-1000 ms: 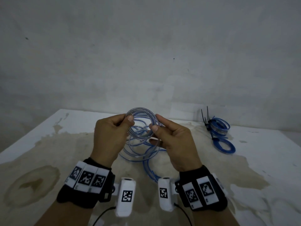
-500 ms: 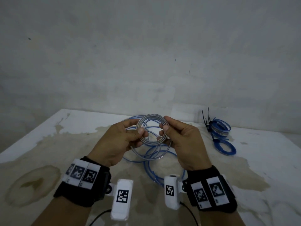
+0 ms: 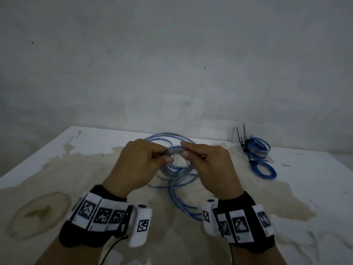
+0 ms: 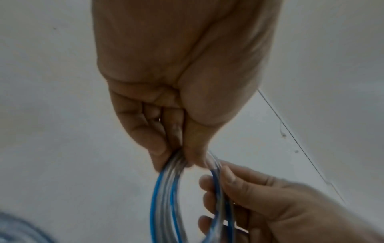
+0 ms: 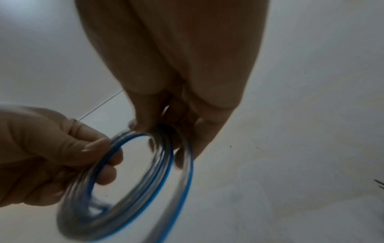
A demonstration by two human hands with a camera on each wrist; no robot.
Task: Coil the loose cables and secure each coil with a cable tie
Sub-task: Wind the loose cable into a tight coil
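A small coil of clear and blue cable hangs between both hands above the table. My left hand pinches the coil's left side between thumb and fingers. My right hand grips the coil's right side, fingers curled round the strands. The rest of the cable trails down in loose blue loops onto the table and runs toward me.
Two tied blue coils lie at the back right with black cable ties standing up beside them. The tabletop is white with large brown stains. A grey wall rises just behind the table's far edge.
Both hands have lowered and rolled over, tipping the coil from upright and facing me to nearly edge-on. The coil has tightened, and the hands have drawn close together on it.
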